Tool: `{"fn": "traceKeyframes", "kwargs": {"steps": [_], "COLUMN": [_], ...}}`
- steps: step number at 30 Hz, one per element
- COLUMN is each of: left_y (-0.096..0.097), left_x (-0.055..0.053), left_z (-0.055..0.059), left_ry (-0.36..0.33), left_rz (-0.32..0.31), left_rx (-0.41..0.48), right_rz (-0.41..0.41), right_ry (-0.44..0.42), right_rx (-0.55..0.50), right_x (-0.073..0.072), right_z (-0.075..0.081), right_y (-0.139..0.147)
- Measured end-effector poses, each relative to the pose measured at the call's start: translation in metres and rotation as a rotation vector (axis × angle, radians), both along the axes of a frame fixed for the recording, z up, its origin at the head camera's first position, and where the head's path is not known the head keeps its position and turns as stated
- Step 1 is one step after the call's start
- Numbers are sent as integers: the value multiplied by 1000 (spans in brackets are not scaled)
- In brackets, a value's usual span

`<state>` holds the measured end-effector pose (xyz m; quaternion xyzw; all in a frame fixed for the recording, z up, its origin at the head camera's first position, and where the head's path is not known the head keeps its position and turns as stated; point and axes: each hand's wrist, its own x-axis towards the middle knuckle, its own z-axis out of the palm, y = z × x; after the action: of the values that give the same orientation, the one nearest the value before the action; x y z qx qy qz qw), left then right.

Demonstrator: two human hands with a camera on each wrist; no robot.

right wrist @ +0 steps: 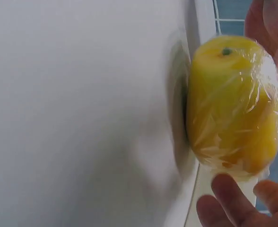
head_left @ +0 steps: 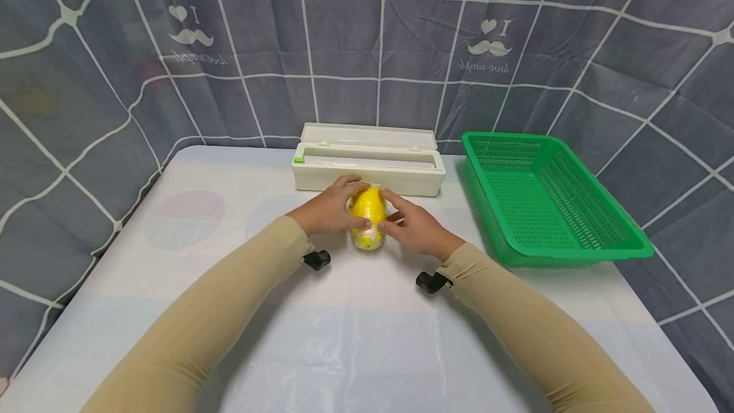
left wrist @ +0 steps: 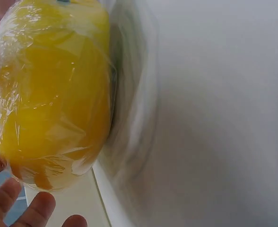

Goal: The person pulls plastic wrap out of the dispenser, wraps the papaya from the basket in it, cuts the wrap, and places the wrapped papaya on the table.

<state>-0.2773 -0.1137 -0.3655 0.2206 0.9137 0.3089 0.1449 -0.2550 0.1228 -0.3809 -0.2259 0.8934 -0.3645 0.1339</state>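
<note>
A yellow oval fruit [head_left: 369, 212], like a small melon, is wrapped in glossy clear film on the table in the middle of the head view. My left hand [head_left: 329, 208] holds its left side, thumb across the front and fingers at the far end. On the other side my right hand [head_left: 421, 228] holds it with thumb and fingers. Film creases cover the fruit [left wrist: 54, 94] in the left wrist view. In the right wrist view a green stem spot shows at the near end of the fruit [right wrist: 233, 104]. A pale curved shape lies beneath; I cannot tell what it is.
Just behind the hands stands a long white cling film box [head_left: 367, 177] with its lid raised and a green tab at its left end. A green plastic basket [head_left: 493, 222] is at the right. A grey checked curtain [head_left: 344, 37] surrounds the white table [head_left: 344, 349].
</note>
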Motion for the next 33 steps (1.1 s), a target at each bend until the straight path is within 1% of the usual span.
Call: {"fn": "traceKeyframes", "kwargs": {"steps": [3, 6, 9, 12, 15, 19, 23, 26, 29, 33], "left_y": [1, 0, -2, -3, -6, -12, -12, -10, -9, -9], "left_x": [0, 1, 2, 1, 0, -2, -3, -2, 0, 2], "left_z": [0, 1, 2, 2, 0, -3, -5, -4, -2, -1], "left_ry": [-2, 4, 13, 11, -9, -21, -8, -7, -17, -12], "left_rz": [-10, -17, -21, -26, -21, 0, -9, -19, -11, -4], "left_rx": [1, 3, 5, 20, 47, 79, 99, 96, 82, 63], "right_rz": [-14, 13, 27, 6, -18, -17, 5, 10, 11, 15], "right_ry": [2, -5, -34, -62, -91, -121, -127, -135, -144, -105], "right_rx": [2, 14, 26, 41, 47, 52, 51, 48, 47, 26], "right_x": [-4, -7, -9, -9, -9, -9, -9, -8, -8, -10], "right_z": [0, -2, -4, -5, -5, -4, -4, -4, -3, -1], "right_y": [1, 0, 0, 0, -1, -4, -6, -6, -6, -6]}}
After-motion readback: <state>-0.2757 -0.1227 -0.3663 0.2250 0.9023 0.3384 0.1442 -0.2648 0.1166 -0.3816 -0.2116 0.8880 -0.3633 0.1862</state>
